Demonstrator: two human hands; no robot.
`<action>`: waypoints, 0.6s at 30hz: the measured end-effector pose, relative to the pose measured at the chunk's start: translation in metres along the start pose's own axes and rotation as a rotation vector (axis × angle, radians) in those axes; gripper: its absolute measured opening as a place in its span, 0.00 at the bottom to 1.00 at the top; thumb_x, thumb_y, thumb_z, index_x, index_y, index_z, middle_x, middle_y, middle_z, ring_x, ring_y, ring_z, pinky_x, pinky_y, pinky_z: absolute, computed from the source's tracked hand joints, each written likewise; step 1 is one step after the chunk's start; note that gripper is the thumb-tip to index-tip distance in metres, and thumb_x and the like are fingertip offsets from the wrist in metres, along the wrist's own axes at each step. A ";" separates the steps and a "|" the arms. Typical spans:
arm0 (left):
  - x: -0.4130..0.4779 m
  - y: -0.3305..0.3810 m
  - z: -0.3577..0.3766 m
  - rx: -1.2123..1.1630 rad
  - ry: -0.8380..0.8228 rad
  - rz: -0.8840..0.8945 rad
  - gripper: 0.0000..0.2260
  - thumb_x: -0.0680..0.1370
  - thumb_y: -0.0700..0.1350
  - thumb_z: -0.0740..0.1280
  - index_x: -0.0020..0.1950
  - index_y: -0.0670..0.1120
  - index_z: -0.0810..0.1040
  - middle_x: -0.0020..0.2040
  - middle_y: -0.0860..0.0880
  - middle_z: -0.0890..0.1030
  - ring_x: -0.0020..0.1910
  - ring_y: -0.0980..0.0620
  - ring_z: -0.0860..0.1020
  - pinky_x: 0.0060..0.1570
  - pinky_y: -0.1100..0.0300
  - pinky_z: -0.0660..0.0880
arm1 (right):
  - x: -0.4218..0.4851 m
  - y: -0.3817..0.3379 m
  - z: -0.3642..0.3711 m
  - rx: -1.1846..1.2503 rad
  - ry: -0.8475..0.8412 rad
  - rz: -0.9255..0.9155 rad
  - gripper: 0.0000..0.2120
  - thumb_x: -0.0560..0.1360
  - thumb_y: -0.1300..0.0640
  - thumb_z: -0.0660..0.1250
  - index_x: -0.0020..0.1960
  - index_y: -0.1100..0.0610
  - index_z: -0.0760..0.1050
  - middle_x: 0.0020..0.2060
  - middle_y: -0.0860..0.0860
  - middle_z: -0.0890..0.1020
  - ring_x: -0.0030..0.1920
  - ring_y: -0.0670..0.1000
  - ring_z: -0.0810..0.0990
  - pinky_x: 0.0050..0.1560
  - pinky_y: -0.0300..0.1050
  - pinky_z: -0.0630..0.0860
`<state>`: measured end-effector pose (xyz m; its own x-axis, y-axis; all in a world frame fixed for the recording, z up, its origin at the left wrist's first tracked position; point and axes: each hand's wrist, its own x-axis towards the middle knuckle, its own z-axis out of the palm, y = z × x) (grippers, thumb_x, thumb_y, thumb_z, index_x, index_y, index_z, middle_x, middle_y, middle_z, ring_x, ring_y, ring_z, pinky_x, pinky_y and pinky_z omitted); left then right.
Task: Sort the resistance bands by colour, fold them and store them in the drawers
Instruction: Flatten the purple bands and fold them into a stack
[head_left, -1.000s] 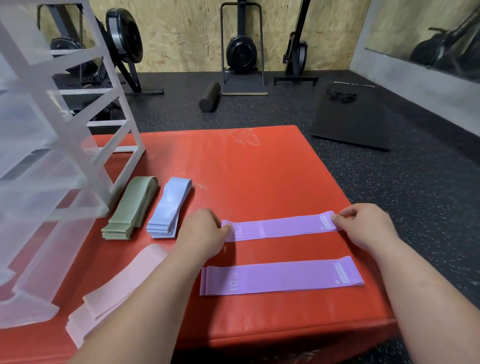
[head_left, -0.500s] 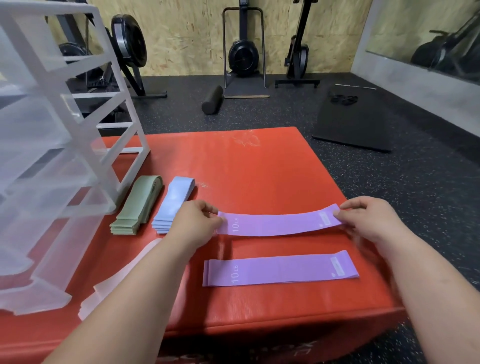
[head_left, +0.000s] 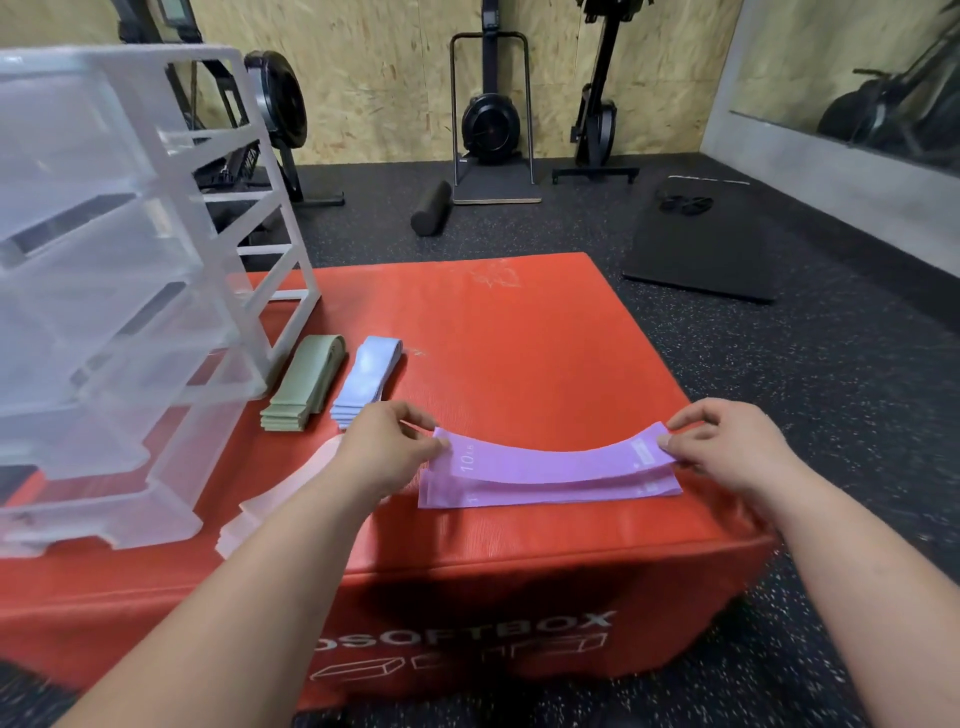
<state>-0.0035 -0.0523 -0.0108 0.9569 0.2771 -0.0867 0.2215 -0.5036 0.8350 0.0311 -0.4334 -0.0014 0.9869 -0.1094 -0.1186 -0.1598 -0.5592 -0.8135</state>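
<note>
Both hands, left hand (head_left: 387, 448) and right hand (head_left: 727, 446), pinch a purple band (head_left: 550, 460) marked "10 LB" above another purple band (head_left: 545, 494).

Chipboard wall (head_left: 389, 78), speckled black floor (head_left: 831, 389), upright rowing machines (head_left: 491, 122), foam roller (head_left: 431, 208), black mat (head_left: 717, 254)

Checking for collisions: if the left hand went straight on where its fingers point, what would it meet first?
Probably the right hand, pinching the other end of the purple band the left hand holds; depth is unclear.
</note>
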 end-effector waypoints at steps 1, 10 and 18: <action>-0.003 -0.001 0.001 0.030 0.005 0.001 0.07 0.75 0.44 0.80 0.48 0.48 0.84 0.38 0.49 0.87 0.30 0.53 0.77 0.30 0.62 0.71 | -0.001 0.003 0.001 -0.047 0.001 -0.008 0.09 0.71 0.58 0.81 0.47 0.53 0.83 0.34 0.51 0.87 0.37 0.55 0.88 0.49 0.54 0.85; -0.013 -0.002 0.006 0.254 0.052 0.009 0.06 0.75 0.47 0.78 0.48 0.52 0.82 0.40 0.53 0.86 0.41 0.51 0.83 0.35 0.61 0.71 | -0.011 0.005 0.011 -0.228 0.039 -0.085 0.07 0.71 0.56 0.78 0.45 0.50 0.81 0.30 0.43 0.85 0.31 0.39 0.82 0.37 0.41 0.72; -0.008 -0.008 0.012 0.432 0.053 0.044 0.09 0.75 0.51 0.75 0.52 0.53 0.80 0.41 0.54 0.85 0.43 0.51 0.83 0.38 0.58 0.74 | -0.007 0.010 0.015 -0.384 0.027 -0.140 0.08 0.70 0.53 0.80 0.43 0.49 0.80 0.30 0.44 0.84 0.37 0.43 0.82 0.38 0.40 0.71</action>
<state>-0.0105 -0.0606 -0.0235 0.9587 0.2837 -0.0190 0.2499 -0.8090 0.5320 0.0228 -0.4260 -0.0165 0.9996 -0.0293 -0.0028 -0.0261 -0.8360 -0.5482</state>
